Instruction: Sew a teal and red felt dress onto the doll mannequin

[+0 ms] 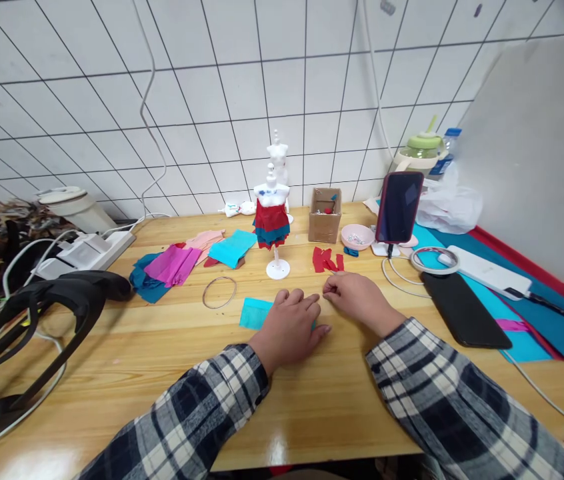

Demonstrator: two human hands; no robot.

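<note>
My left hand [289,327] lies palm down on the table, fingers loosely spread, covering part of a small turquoise piece of crepe paper [253,313]. Close to its fingertips, my right hand [357,299] has thumb and fingers pinched together; whatever they hold is too small to make out. Just beyond the right fingers are some short red paper strips [326,259]. A small white mannequin [277,269] stands upright behind the hands, dressed in ruffled red and teal paper [272,223]. Left of the turquoise piece, a thin metal ring [219,293] rests on the wood.
Folded coloured paper [175,265] lies at the left, near a black headset [47,320] and a power strip [97,250]. A cardboard box [325,227], pink bowl [357,237] and phone on a stand [400,207] stand behind. A black phone [465,310] and power bank [487,270] lie right.
</note>
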